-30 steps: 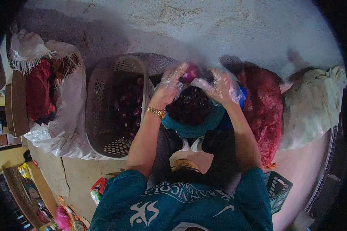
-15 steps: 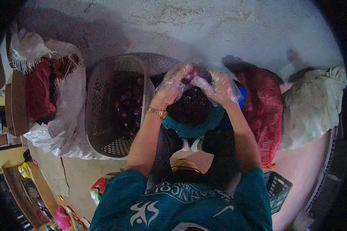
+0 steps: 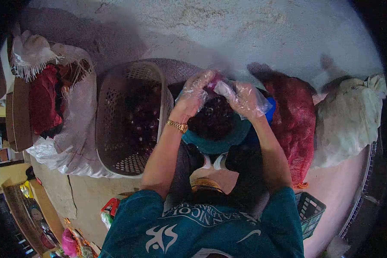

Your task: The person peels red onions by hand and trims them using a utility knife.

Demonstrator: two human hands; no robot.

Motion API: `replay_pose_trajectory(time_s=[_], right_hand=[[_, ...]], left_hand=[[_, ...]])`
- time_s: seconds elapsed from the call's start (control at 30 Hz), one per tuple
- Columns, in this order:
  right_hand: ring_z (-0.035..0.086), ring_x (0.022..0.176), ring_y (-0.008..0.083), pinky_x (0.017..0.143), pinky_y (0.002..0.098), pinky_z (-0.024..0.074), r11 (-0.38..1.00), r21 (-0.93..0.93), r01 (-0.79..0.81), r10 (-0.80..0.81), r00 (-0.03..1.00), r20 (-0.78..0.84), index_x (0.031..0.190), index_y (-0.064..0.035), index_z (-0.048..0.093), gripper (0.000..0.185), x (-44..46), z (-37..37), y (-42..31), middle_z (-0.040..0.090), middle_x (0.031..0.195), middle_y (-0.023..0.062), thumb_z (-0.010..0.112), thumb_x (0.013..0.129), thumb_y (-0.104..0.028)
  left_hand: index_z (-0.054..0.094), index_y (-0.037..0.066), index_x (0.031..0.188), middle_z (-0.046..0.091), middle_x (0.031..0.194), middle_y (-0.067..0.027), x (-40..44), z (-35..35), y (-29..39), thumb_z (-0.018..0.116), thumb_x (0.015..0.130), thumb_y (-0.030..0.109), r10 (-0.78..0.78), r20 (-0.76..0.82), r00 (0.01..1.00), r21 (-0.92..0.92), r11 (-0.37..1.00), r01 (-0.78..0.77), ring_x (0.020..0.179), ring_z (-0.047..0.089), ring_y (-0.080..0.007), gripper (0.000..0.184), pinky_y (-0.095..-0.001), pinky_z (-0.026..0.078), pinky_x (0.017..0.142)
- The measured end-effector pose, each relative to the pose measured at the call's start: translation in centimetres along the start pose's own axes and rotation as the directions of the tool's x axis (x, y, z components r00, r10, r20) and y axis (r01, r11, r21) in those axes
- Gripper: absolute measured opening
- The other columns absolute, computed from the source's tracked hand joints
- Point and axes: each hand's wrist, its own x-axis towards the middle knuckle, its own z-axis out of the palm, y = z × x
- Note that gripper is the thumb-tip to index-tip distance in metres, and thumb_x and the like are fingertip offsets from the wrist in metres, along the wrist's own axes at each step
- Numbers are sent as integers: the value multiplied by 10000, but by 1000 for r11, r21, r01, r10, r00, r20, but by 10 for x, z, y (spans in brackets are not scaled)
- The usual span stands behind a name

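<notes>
A purple onion (image 3: 215, 81) is gripped between my two hands, above a teal basin (image 3: 217, 146) full of dark red onion pieces or skins. My left hand (image 3: 194, 95), in a clear plastic glove, is closed round the onion's left side. My right hand (image 3: 245, 98), gloved the same way, presses its fingers and thumb against the right side. Its fingers partly cover the onion. To the left of the basin stands a tall perforated basket (image 3: 163, 112) with many purple onions inside.
On the right are a full red mesh sack (image 3: 291, 124) and a whitish sack (image 3: 348, 120). An open white sack (image 3: 79, 129) with red mesh inside stands at the left. A green crate (image 3: 309, 210) is by my right side. The wall (image 3: 245, 34) rises behind the basin.
My hands have come closer together round the onion, which is more covered than before. My right hand has shifted slightly left. The basin, basket and sacks have stayed in place.
</notes>
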Motion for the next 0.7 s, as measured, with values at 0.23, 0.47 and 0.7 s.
replay_pose_trajectory(time_s=[0.23,0.47,0.7], right_hand=[[622,717,404,623,457,471,998,-59,29,-20,990,141,872,-59,682,604,1,-3,-17,623,726,226,485,866,-630],[648,756,359,682,454,485,938,-253,238,-165,946,278,916,-49,701,419,-1,5,-2,667,789,185,596,849,-450],[640,754,359,660,456,493,906,-235,352,-312,931,188,908,-46,691,403,-5,8,15,656,790,180,630,831,-438]], left_hand=[[626,42,1064,645,1018,-52,5,-8,-4,702,851,324,-33,-67,997,-76,997,28,900,611,-157,361,-308,518,757],[648,72,999,649,901,-26,4,-5,-1,693,860,325,-73,-149,986,-132,990,53,755,597,-119,292,-279,486,649],[631,73,1041,651,943,-39,2,0,4,651,895,312,-93,-240,966,-174,983,51,776,603,-118,281,-279,499,663]])
